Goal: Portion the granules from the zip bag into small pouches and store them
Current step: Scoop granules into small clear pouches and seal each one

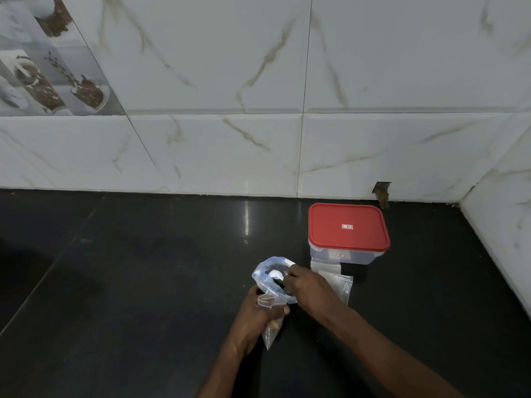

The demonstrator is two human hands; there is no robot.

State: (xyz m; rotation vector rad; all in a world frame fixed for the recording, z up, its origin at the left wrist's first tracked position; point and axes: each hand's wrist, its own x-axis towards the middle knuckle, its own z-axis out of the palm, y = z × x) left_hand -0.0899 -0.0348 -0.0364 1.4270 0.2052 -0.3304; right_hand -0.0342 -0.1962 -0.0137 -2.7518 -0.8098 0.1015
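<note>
While left fingers (285, 310) grip pouch (270, 334), right fingers (290, 275) pinch spoon (274, 273) in zip bag (262, 273) — red-lidded box (347, 228) behind

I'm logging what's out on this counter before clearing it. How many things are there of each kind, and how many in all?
zip bag: 1
white scoop: 1
small pouch, held in the left hand: 1
pile of spare pouches: 1 (single pouches cannot be counted)
red-lidded container: 1
Total: 5
</note>
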